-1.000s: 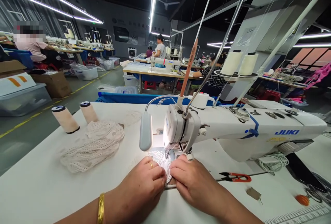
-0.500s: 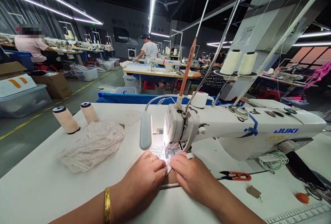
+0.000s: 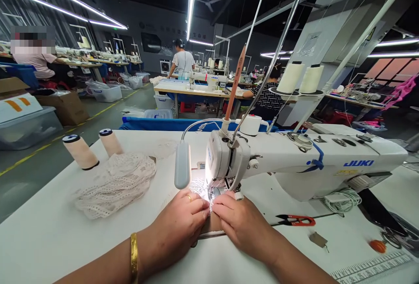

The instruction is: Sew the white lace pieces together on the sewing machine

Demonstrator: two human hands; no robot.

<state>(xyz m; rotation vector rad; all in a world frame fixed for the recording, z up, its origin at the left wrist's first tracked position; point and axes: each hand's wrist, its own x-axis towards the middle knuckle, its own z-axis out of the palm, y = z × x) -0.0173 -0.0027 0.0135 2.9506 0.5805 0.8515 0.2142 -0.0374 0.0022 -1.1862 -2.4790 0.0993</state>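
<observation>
Both of my hands meet just in front of the needle area of a white sewing machine (image 3: 278,157). White lace trim (image 3: 198,185) lies under the machine's head and runs out between my fingertips. My left hand (image 3: 183,214), with a ring and a gold bangle at the wrist, pinches the lace from the left. From the right, my right hand (image 3: 240,218) has its fingers closed on the lace edge, close to the presser foot. The fingertips partly hide the lace. A grey lamp (image 3: 182,166) lights the spot.
On the left of the table lie a heap of lace (image 3: 118,183) and two thread cones (image 3: 80,150). Red-handled thread snips (image 3: 296,220), a small tag (image 3: 318,239) and a clear ruler (image 3: 373,268) are on the right. Co-workers sit and stand at machines beyond.
Less lace shows between my fingers, which stay pinched by the needle. The whole view has shifted slightly. In the background, the standing co-worker has moved a little to the left.
</observation>
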